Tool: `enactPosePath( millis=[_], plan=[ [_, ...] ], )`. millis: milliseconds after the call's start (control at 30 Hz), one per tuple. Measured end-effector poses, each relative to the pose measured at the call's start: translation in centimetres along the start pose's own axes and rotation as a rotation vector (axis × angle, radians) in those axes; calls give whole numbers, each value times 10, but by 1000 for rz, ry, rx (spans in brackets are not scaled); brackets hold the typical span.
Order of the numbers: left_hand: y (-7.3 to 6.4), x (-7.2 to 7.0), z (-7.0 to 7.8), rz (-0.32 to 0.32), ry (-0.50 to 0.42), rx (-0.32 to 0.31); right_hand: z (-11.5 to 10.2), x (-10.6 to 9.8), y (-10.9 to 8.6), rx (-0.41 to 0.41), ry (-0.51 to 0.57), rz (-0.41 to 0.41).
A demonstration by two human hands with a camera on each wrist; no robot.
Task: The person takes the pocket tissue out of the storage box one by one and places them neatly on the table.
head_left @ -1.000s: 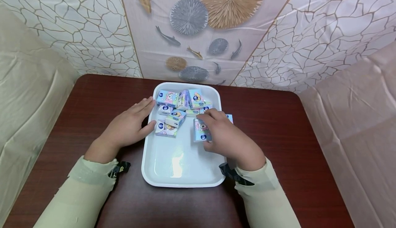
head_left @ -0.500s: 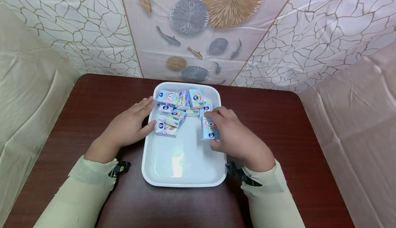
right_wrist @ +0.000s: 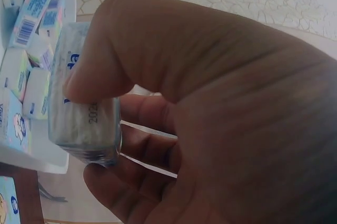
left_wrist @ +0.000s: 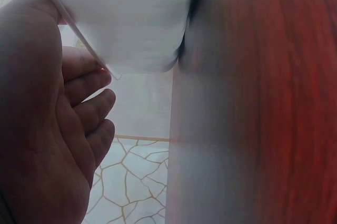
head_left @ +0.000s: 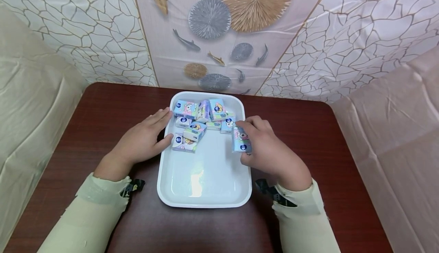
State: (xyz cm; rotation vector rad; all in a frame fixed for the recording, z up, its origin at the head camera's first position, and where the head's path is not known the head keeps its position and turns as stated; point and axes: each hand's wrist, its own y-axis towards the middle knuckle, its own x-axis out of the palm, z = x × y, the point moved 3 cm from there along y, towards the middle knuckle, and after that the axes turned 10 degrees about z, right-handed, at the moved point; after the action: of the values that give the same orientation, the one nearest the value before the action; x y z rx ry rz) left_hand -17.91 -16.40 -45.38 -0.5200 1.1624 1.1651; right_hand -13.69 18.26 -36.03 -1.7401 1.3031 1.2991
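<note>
The head view looks forward and steeply down from above the near side of the table (head_left: 322, 161), far enough back for all four corners of the tray (head_left: 180, 180) and the patterned backdrop (head_left: 219, 45) past the table's far edge. The left wrist view sits low, very near the left hand (head_left: 140, 140), turned sideways, facing forward along the tray's left edge; it shares that edge with the head view. The right wrist view, tipped the opposite way, faces forward close behind the right hand (head_left: 267, 154); it and the head view share the held packet (right_wrist: 76, 129) by the tray's right edge
</note>
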Motion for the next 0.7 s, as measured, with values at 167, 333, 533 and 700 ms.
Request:
enactPosePath(
  millis=[167, 333, 533, 700],
  plan=[
    [0, -1, 1, -1, 3, -1, 6, -3, -1, 8, -7, 20],
    [0, -1, 1, -1, 2, -1, 13, -5, -1, 14, -13, 39],
    [0, -2, 1, -2, 2, -3, 23, -7, 0, 27, -13, 56],
    [0, -2, 1, -5, 2, -7, 34, -6, 1, 48, 0, 49]
  ],
)
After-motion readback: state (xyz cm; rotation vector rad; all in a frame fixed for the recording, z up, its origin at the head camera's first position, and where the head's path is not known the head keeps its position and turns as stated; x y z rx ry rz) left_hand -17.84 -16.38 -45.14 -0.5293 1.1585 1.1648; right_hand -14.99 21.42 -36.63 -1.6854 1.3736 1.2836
